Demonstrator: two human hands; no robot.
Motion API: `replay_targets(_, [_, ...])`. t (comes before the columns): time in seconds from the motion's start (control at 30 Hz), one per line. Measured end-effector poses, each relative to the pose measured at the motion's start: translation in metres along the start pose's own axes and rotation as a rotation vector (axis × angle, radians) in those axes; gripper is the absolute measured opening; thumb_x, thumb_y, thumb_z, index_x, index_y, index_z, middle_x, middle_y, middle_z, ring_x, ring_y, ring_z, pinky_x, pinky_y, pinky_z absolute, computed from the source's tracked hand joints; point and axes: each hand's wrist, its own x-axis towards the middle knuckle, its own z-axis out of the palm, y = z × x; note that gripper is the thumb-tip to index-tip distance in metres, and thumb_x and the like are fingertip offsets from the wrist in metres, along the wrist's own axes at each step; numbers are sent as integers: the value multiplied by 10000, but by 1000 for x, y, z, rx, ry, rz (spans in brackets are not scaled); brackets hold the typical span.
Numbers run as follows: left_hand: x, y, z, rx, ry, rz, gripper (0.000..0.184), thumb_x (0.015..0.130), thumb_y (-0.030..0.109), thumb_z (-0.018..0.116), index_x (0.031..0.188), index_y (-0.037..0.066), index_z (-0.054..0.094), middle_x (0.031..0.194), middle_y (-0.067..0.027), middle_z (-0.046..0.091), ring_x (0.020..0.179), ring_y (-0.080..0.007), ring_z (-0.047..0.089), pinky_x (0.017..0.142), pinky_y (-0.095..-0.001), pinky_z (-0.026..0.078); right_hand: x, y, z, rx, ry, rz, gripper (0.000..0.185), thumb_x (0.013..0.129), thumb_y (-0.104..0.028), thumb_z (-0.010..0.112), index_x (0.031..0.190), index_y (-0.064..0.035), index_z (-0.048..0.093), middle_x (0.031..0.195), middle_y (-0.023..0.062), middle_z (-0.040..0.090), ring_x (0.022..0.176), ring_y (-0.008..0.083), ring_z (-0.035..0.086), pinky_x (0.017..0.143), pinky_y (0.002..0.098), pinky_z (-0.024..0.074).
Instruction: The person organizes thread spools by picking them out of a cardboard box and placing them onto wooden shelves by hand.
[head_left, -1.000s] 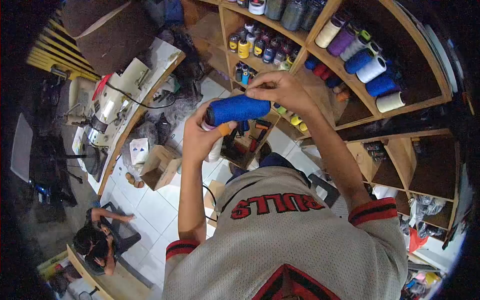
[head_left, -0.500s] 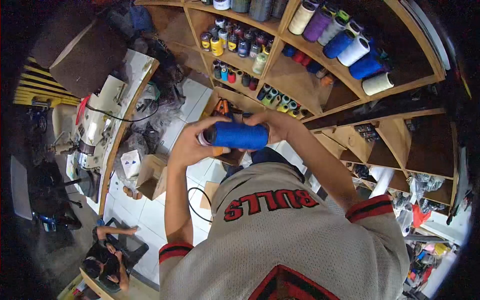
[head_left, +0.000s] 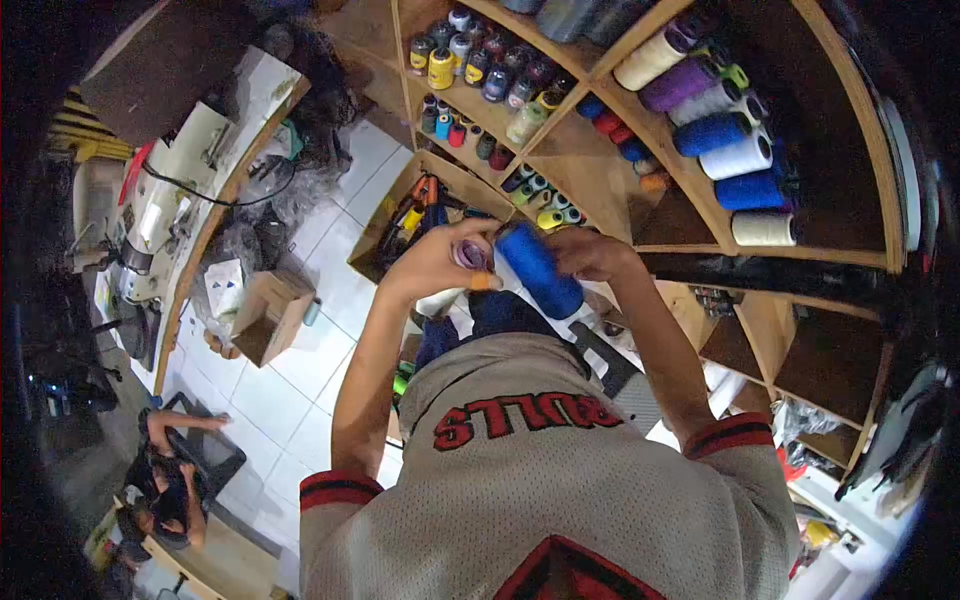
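My right hand (head_left: 592, 253) is closed on a large spool of blue thread (head_left: 541, 272), which tilts with its lower end toward my body. Just left of it, my left hand (head_left: 428, 262) is wrapped round a second, smaller spool (head_left: 472, 253). Its pinkish, hollow end faces up, and my fingers cover most of the rest. An orange patch shows by the left fingertips; what it is I cannot tell. Both spools are held in front of my waist, close together but apart.
Wooden shelves (head_left: 590, 75) with many thread spools stand ahead and right. On the floor are a carton (head_left: 385, 235) with orange-handled tools and a smaller open box (head_left: 270, 318). A sewing machine (head_left: 180, 190) is at left. Another person (head_left: 170, 490) sits at lower left.
The blue spool has turned from lying level between both hands to a steep tilt in my right hand. My left hand has come off it, showing the smaller spool. The view has shifted.
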Motion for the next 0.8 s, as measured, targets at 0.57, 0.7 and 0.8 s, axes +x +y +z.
replay_targets(0.57, [-54, -96, 8, -869, 1040, -370, 496, 816, 398, 608, 1144, 44, 494, 912, -59, 516, 685, -146, 551, 581, -297, 501, 123, -17, -287, -465, 1508, -366, 482, 802, -185, 632, 1214, -50, 420, 1127, 108, 517, 1002, 206, 539, 867, 331, 450])
replay_targets(0.7, [-48, -107, 25, -982, 1051, -343, 432, 815, 356, 617, 1090, 40, 514, 859, -71, 536, 647, -160, 558, 536, -294, 498, 125, -17, -288, -515, 1531, -359, 490, 815, -183, 615, 1239, -51, 408, 1149, 108, 515, 1023, 204, 532, 876, 330, 447])
replay_targets(0.8, [-40, -114, 22, -1048, 989, -376, 340, 843, 352, 585, 1026, 68, 542, 829, -54, 570, 648, -161, 577, 520, -294, 488, 121, -19, -288, -462, 1494, -346, 496, 825, -182, 603, 1258, -53, 399, 1166, 108, 515, 1039, 203, 527, 882, 329, 445])
